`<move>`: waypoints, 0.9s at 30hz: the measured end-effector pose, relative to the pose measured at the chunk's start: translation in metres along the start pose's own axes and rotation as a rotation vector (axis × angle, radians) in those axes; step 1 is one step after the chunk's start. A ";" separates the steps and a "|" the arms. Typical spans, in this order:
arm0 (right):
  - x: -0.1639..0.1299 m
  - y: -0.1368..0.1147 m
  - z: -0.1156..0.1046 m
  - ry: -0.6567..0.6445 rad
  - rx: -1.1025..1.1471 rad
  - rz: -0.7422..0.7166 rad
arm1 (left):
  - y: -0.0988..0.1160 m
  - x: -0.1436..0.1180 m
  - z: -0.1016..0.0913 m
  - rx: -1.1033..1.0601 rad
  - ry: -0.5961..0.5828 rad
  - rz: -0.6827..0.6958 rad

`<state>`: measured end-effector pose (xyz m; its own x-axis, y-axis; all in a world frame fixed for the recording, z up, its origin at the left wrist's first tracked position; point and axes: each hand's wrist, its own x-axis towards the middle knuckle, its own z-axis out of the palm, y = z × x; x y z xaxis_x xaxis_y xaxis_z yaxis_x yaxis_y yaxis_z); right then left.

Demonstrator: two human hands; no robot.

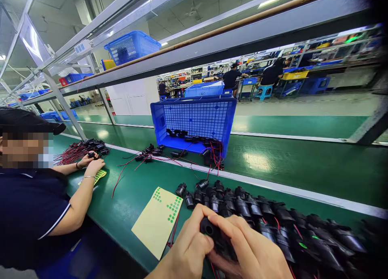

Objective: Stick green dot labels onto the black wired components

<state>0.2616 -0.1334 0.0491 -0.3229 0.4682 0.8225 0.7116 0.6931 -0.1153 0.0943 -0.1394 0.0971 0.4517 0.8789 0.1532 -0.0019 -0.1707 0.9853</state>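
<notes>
Both my hands meet at the lower middle around one small black pump (pixel 208 229), whose round port opening faces up toward me. My left hand (pixel 189 244) grips its left side, thumb and index finger closed on it. From the right, my right hand (pixel 253 246) wraps over the body, with its index finger near the top end. My fingers hide most of the pump. Rows of similar black pumps (pixel 242 206) lie just beyond and right of my hands, a few with green dots. Left of my hands lies a pale yellow sheet (pixel 148 230) of green dot stickers.
A blue crate (pixel 154 121) lies tipped on its side, with black pumps and red wires spilling out. To the left, a co-worker (pixel 33 206) handles a pump beside a wired pile (pixel 87 147). A shelf (pixel 194 54) crosses above the green bench (pixel 121 214).
</notes>
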 end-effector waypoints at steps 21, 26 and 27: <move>0.021 0.002 -0.013 -0.098 0.005 -0.069 | -0.020 0.001 -0.004 -0.059 0.008 -0.021; 0.025 0.008 -0.015 -0.135 0.140 -0.013 | -0.019 0.003 -0.004 -0.077 -0.001 -0.028; 0.027 0.011 -0.017 -0.151 0.202 0.024 | -0.017 0.003 -0.006 -0.090 -0.033 -0.024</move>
<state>0.2710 -0.1225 0.0798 -0.4080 0.5515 0.7276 0.5854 0.7696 -0.2551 0.0902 -0.1317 0.0813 0.4813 0.8671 0.1285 -0.0700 -0.1081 0.9917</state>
